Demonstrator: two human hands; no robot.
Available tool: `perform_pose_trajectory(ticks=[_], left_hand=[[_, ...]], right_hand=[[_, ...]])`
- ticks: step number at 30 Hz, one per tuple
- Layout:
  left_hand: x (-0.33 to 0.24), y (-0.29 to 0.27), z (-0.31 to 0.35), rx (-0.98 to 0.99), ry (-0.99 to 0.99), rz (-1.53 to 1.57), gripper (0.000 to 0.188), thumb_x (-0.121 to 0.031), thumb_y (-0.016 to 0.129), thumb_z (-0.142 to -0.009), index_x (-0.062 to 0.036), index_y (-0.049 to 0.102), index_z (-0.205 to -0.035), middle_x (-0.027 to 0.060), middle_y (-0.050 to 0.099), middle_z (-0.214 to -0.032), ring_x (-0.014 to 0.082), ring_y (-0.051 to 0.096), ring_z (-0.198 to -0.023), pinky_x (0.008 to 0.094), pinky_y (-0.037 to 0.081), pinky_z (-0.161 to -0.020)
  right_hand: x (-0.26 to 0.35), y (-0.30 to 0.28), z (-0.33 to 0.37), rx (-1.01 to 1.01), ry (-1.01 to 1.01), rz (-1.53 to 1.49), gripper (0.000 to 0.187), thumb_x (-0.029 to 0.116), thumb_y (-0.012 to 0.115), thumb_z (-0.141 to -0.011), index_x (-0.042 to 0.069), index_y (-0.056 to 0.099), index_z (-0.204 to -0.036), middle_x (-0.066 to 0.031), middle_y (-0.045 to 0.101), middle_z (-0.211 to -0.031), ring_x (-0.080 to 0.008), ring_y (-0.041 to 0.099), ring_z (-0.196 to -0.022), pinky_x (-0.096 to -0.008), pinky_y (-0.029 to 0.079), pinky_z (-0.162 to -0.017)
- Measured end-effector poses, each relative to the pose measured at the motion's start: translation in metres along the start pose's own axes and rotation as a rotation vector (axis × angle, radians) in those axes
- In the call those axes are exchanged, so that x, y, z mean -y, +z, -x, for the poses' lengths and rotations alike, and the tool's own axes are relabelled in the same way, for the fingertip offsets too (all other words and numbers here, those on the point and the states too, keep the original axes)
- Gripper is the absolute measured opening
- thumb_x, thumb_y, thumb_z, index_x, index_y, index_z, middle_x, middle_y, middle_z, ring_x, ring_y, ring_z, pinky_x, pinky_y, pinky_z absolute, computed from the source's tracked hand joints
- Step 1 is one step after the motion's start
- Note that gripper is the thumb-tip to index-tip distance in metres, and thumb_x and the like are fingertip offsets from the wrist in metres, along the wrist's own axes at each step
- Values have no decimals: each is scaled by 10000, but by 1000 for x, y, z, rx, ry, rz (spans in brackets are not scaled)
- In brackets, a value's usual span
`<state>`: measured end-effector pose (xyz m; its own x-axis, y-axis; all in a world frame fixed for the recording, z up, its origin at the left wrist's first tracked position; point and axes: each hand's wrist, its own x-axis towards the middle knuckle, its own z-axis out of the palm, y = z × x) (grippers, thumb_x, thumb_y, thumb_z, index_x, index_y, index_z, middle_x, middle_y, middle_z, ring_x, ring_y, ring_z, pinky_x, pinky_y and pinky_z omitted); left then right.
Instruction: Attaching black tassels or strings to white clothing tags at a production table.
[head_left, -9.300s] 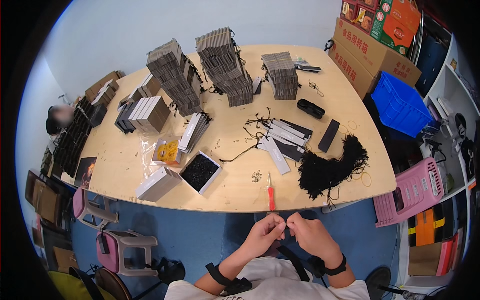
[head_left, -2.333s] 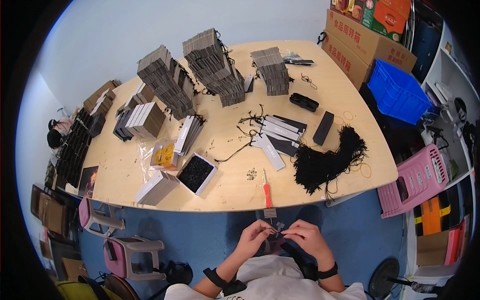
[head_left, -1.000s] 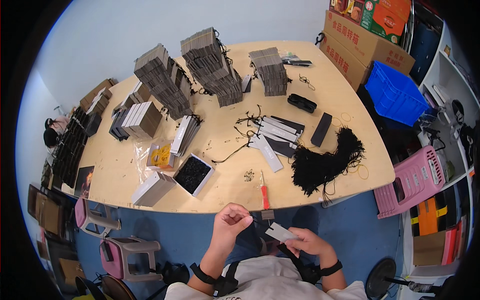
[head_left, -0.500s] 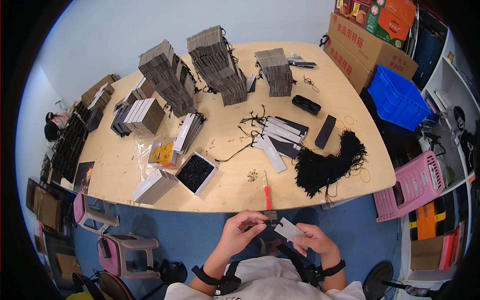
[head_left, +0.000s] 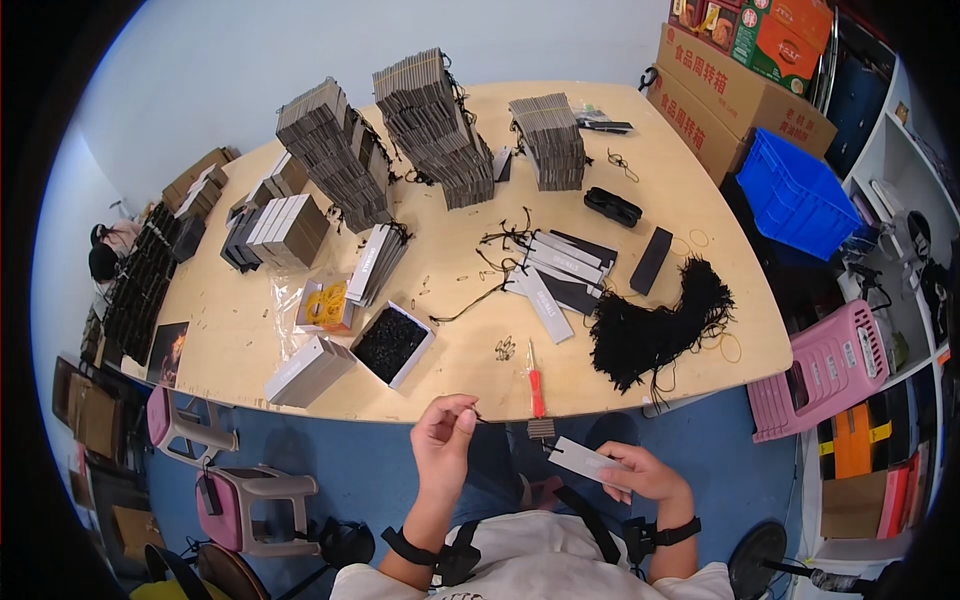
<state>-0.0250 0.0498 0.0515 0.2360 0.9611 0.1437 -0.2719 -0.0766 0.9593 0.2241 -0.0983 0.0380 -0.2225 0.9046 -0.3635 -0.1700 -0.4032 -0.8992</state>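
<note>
Sitting at the near edge of the pale wooden table (head_left: 250, 330), the person raises the left hand (head_left: 443, 440), its thumb and forefinger pressed together on a thin black string (head_left: 500, 427) that runs rightward. The right hand (head_left: 640, 472) pinches a flat grey rectangular paper tag (head_left: 580, 460) below the table edge. Above them lie a red-handled tool (head_left: 535, 378) and a heap of black cords (head_left: 650, 325).
</note>
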Motion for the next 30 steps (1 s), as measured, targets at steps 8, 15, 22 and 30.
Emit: perform_pose_trajectory(ticks=[8, 15, 22, 30], left_hand=[[9, -5, -19, -80, -13, -19, 49, -83, 612, -954, -43, 585, -962, -19, 570, -859, 52, 507, -779, 205, 401, -709], [49, -34, -45, -349, 26, 137, 95, -129, 603, -969, -58, 563, -1019, 5, 588, -907, 90, 570, -841, 228, 450, -748], [52, -39, -46, -333, 55, 209, 215, -137, 560, -994, -75, 511, -1193, 61, 598, -1192, 136, 592, -1031, 254, 473, -843], [57, -41, -43, -278, 99, 210, 164, -77, 526, -985, -49, 540, -1146, 58, 607, -1111, 124, 595, -989, 270, 480, -847]], right_hand=[[18, -3, -10, 11, -9, 219, 217, 245, 588, -975, 29, 592, -989, -11, 583, -671, -71, 523, -566, -225, 408, -507], [85, 9, -59, -321, -324, 765, 291, 264, 648, -904, -24, 612, -877, -191, 520, -654, -304, 499, -573, -371, 413, -573], [120, 7, -130, -307, -338, 512, 253, 133, 626, -908, -32, 542, -1080, -101, 637, -745, -106, 573, -553, -278, 463, -506], [89, -17, -174, -635, -146, 891, 487, 198, 730, -782, -52, 486, -1121, -286, 666, -942, -422, 671, -884, -451, 548, -756]])
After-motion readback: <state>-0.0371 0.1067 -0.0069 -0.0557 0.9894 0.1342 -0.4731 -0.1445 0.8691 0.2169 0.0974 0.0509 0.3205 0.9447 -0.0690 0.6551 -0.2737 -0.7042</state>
